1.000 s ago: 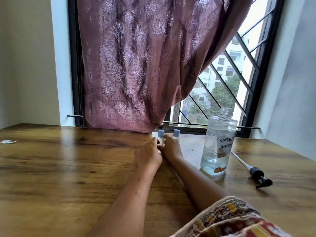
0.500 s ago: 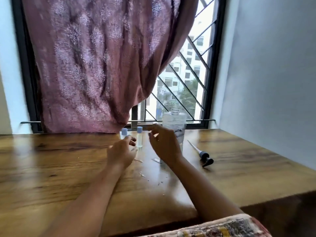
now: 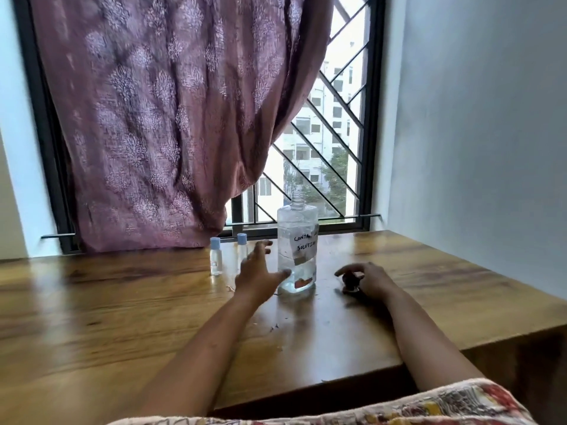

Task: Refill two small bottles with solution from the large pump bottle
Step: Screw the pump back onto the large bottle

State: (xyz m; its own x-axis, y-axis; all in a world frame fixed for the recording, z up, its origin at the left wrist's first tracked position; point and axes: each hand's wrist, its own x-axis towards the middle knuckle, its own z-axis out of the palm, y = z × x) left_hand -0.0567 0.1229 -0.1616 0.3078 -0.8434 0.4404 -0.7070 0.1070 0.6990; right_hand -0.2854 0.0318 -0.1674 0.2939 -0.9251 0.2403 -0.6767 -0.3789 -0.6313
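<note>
The large clear bottle [image 3: 297, 246], with a handwritten label and no pump in its open neck, stands on the wooden table [image 3: 122, 302] with a little liquid at the bottom. Two small bottles with blue caps stand upright to its left: one [image 3: 215, 256] apart, the other [image 3: 241, 244] partly hidden behind my fingers. My left hand [image 3: 257, 273] is spread open, with its thumb at the large bottle's lower left side. My right hand [image 3: 366, 279] lies to the right of the bottle, its fingers curled around the black pump head [image 3: 349, 281] on the table.
A mauve curtain [image 3: 159, 118] hangs over the barred window [image 3: 337, 133] behind the bottles. A white wall [image 3: 475, 133] runs along the table's right side. The table's front right corner [image 3: 552, 326] drops off close to my right forearm. Small crumbs lie by the bottle.
My left hand has left the small bottles and moved right toward the large bottle. My right hand has swung right, past the bottle, onto the pump head.
</note>
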